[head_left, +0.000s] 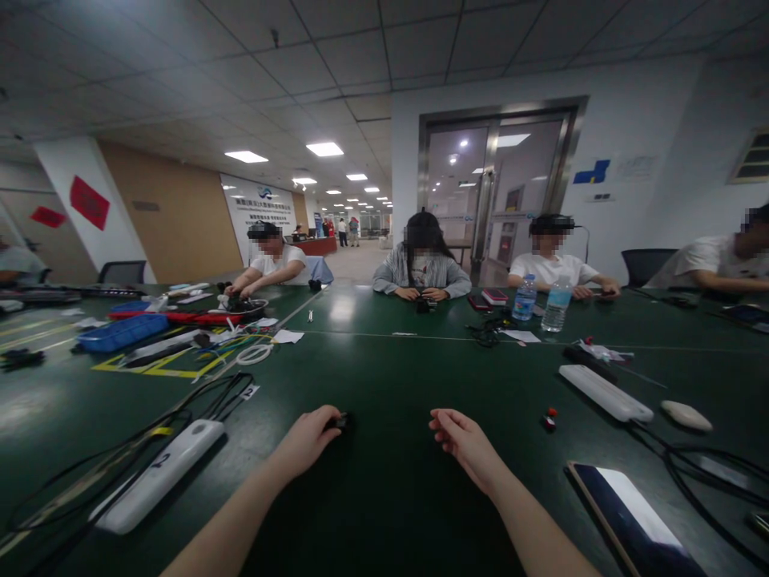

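Note:
My left hand [309,438] rests low over the dark green table, thumb and fingers pinched round a small black object [343,421]. Most of that object is covered by the fingers, and its kind cannot be made out. Across from it, my right hand [462,443] hovers with its fingers loosely curled in, thumb side up, and no object shows in it. To the right of that hand, apart from it, stands a small black and red piece [549,419].
White power strips lie left [165,473] and right [604,393], with black cables. A phone [630,517] and a white computer mouse [686,415] are at right. Water bottles [556,304], a blue tray [123,332] and loose wires stand farther off. Several people [420,272] sit opposite.

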{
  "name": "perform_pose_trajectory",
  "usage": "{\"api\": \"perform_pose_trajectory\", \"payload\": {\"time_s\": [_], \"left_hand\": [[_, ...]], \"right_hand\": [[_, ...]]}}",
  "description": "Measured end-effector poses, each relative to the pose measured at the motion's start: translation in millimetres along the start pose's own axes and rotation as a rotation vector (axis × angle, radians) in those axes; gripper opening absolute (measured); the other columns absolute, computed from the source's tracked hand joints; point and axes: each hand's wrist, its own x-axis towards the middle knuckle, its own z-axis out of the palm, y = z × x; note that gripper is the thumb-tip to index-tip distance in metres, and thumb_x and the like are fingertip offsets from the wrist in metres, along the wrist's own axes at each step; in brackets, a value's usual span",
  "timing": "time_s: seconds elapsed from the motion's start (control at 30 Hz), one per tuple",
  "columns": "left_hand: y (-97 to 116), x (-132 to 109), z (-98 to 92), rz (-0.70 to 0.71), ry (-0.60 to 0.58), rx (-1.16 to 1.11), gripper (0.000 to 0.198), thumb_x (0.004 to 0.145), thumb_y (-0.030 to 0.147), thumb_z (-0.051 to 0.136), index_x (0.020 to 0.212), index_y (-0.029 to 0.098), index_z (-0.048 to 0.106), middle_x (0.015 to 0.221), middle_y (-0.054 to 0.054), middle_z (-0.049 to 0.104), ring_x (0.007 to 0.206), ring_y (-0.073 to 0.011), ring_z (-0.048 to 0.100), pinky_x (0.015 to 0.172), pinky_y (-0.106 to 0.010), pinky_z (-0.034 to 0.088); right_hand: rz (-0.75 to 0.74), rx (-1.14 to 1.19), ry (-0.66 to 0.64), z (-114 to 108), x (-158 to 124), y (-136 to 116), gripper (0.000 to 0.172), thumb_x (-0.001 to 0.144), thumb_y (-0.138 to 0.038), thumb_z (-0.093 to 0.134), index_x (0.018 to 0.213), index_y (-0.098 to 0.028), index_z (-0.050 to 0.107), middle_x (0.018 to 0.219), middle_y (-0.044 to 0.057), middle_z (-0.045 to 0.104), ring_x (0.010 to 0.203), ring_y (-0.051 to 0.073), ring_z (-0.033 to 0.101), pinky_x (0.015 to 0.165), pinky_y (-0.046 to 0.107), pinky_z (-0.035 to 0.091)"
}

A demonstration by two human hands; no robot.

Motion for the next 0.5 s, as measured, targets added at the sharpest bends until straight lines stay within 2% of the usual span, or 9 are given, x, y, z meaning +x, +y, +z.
{"api": "perform_pose_trajectory", "payload": {"time_s": [0.1, 0.2, 0.37, 0.5], "left_hand": [[-49.7, -19.9, -19.8, -0.157, 0.085, -0.001, 0.026, 0.077, 0.034, 0.041, 0.098, 0.022, 0.051, 0.097, -0.003, 0.061, 0.089, -0.0194, 0.057, 0.078, -0.031, 0.041], [-77.6, -39.6, -32.9, -0.24, 0.174, -0.01, 0.027, 0.075, 0.038, 0.042, 0.095, 0.022, 0.051, 0.094, -0.003, 0.063, 0.088, -0.0209, 0.058, 0.078, -0.031, 0.042], [-81.7, -49.8, -35.5, -0.292, 0.235, -0.007, 0.027, 0.075, 0.038, 0.042, 0.094, 0.022, 0.051, 0.093, -0.002, 0.064, 0.086, -0.0204, 0.059, 0.077, -0.03, 0.043], [-89.1, -42.5, -25.8, -0.18, 0.285, 0.05, 0.028, 0.077, 0.037, 0.041, 0.098, 0.021, 0.051, 0.099, -0.004, 0.061, 0.094, -0.0195, 0.055, 0.085, -0.031, 0.04]], "right_hand": [[-0.004, -0.031, -0.01, 1.9, -2.3, -2.5, 0.028, 0.073, -0.042, 0.053, 0.089, -0.022, 0.062, 0.087, 0.004, 0.061, 0.075, 0.017, 0.054, 0.066, 0.03, 0.043], [-0.006, -0.076, -0.013, 2.6, -2.4, -2.2, 0.029, 0.073, -0.042, 0.051, 0.091, -0.022, 0.061, 0.088, 0.005, 0.06, 0.076, 0.018, 0.055, 0.067, 0.03, 0.043], [0.004, -0.078, -0.007, 0.4, 0.6, 2.0, 0.03, 0.074, -0.041, 0.051, 0.094, -0.021, 0.06, 0.088, 0.005, 0.06, 0.077, 0.018, 0.055, 0.067, 0.031, 0.044], [0.011, -0.056, -0.001, 0.1, 2.7, 3.9, 0.028, 0.072, -0.04, 0.054, 0.092, -0.022, 0.061, 0.085, 0.004, 0.06, 0.074, 0.017, 0.054, 0.066, 0.031, 0.043]]}}
